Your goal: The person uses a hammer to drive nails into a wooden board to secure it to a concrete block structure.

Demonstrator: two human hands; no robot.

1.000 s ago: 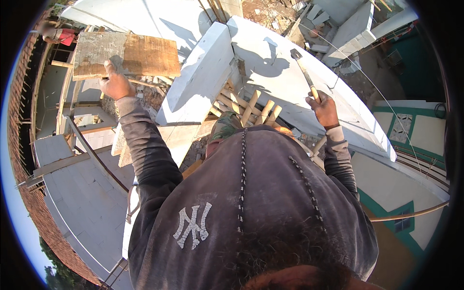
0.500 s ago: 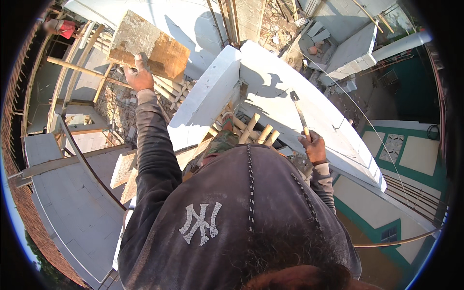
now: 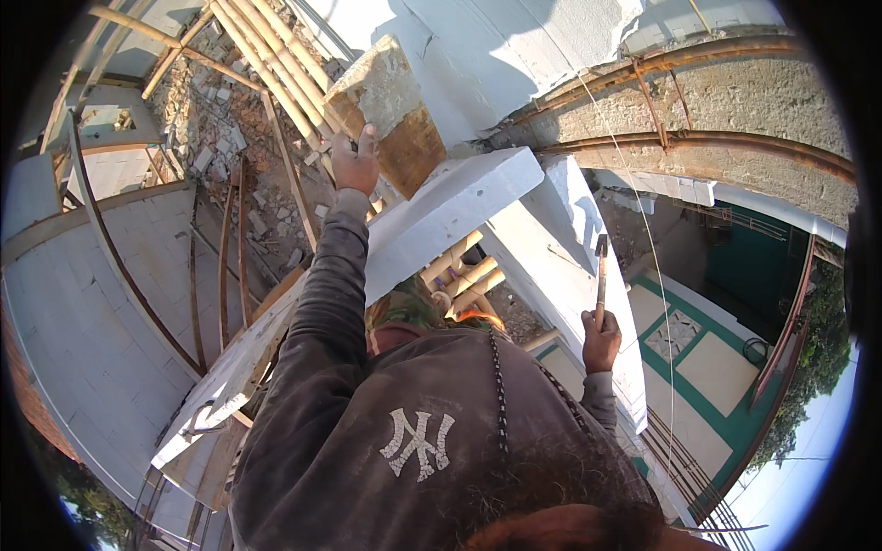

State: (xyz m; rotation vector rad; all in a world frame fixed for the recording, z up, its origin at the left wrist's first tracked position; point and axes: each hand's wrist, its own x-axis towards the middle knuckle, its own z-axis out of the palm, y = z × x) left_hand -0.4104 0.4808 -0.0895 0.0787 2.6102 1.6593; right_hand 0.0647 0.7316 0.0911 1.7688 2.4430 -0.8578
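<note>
Above the corner of a pale block wall (image 3: 455, 216), I see my left hand (image 3: 355, 167) closed on the near edge of a stained wooden board (image 3: 390, 115), which tilts out beyond the fingers. My right hand (image 3: 602, 343), well apart, is wrapped around the handle of a short-handled tool (image 3: 602, 275), probably a hammer, dark head upward. The board's lower corner overlaps the wall top; whether they touch, I can't tell. I judge the step in hand to be bringing the board into place; the next move calls for a steady left grip and the tool held clear. Farther out, bamboo poles (image 3: 276, 60) lie past the board, rubble (image 3: 220, 129) beyond, and rusty bars (image 3: 717, 140) run along rough concrete (image 3: 772, 96).
</note>
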